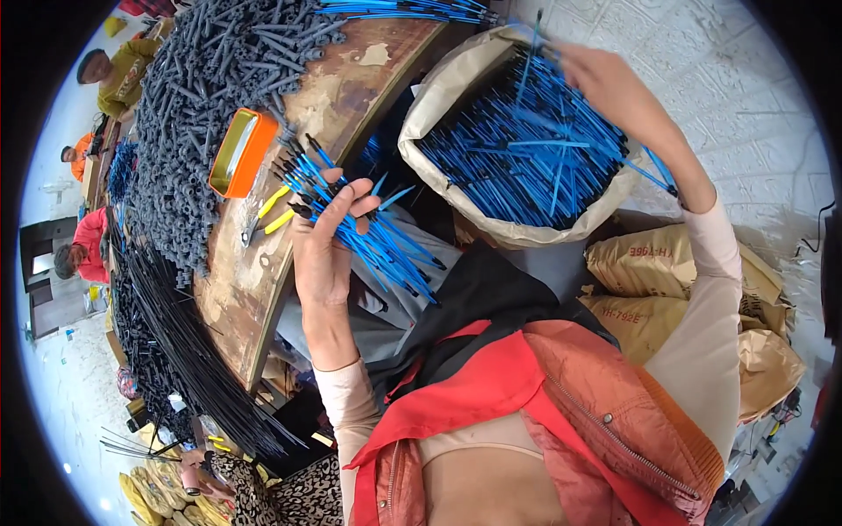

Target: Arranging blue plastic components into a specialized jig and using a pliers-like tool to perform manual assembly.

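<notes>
My left hand (329, 232) is closed around a loose bundle of thin blue rods (386, 250) with black ends. The bundle slants from the table edge down over my lap. At the upper right, my right hand (605, 88) is over the rim of a paper sack (421, 162), its fingers curled together and somewhat blurred. A thin blue streak at its fingertips looks like one rod. The sack is filled with many similar blue rods (517, 158), lying mostly slantwise, some crossing on top. One rod with a black tip sticks out below my right wrist.
On the wooden table (250, 302) stand a heap of grey ribbed parts (237, 61), an orange box (241, 153), yellow-handled pliers (272, 210) and long black rods (184, 342). More blue rods (412, 9) lie at its far end. Brown sacks (645, 263) lie right. Several people sit left.
</notes>
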A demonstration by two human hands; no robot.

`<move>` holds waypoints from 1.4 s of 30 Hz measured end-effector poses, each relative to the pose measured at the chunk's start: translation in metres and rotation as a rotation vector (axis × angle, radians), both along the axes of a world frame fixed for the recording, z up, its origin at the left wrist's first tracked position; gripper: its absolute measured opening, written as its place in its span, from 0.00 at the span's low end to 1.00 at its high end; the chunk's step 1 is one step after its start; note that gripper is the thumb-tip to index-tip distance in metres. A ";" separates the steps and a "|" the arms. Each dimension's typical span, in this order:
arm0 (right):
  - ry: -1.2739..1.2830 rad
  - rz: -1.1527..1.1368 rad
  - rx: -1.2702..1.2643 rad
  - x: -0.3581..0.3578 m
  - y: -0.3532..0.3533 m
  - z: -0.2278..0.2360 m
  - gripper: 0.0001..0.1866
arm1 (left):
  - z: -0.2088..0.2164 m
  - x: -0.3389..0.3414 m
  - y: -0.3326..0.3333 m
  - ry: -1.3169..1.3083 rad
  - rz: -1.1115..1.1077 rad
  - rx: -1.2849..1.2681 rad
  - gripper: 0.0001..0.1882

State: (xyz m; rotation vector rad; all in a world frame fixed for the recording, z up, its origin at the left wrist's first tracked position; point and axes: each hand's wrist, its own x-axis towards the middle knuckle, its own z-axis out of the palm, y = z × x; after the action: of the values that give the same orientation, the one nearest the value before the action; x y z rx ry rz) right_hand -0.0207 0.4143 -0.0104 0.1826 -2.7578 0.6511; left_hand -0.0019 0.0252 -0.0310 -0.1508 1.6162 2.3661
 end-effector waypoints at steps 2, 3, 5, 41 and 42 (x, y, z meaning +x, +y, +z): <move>-0.040 0.054 -0.036 0.007 0.010 -0.009 0.20 | 0.003 0.000 0.005 0.005 -0.077 -0.009 0.16; -0.041 0.064 -0.037 0.011 0.005 -0.009 0.20 | 0.006 0.004 0.003 0.005 -0.137 -0.030 0.16; -0.022 0.063 -0.404 0.019 -0.008 -0.006 0.19 | 0.013 0.010 0.004 -0.012 -0.134 -0.085 0.16; -0.705 -0.461 -0.214 0.031 0.045 -0.166 0.22 | 0.027 0.031 -0.014 0.043 -0.228 -0.050 0.10; -0.653 -0.379 -0.336 0.031 0.032 -0.144 0.20 | 0.031 0.030 -0.030 0.055 -0.193 0.010 0.12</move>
State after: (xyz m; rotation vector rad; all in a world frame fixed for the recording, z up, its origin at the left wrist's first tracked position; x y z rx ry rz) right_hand 0.0102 0.4465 -0.1540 -0.7302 -3.0606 1.2117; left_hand 0.0281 -0.0048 0.0005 0.0699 1.5663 2.2493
